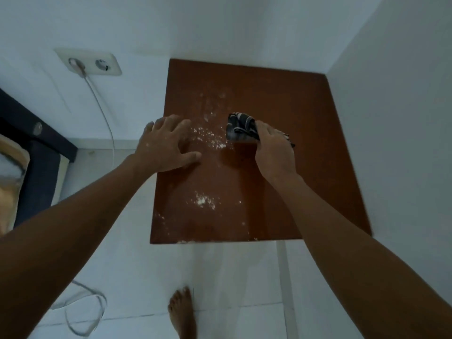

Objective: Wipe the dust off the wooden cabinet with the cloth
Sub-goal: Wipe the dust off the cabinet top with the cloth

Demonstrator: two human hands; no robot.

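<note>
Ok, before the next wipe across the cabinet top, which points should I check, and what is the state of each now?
1. Cloth gripped by right hand: ok.
2. Cloth touching cabinet top: ok.
3. Left hand resting flat on the top: ok.
4. Left hand out of a leftward wipe path: not ok, it lies beside the dust.
5. Dust cleared: not ok, another patch near the front.
6. Cloth dampness: cannot tell.

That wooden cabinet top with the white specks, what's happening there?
A person is dusting it. Their right hand grips a dark patterned cloth pressed onto the wooden cabinet, while the left hand rests on the top with fingers spread. White dust is scattered in the middle and near the front edge, so the job is not finished.
</note>
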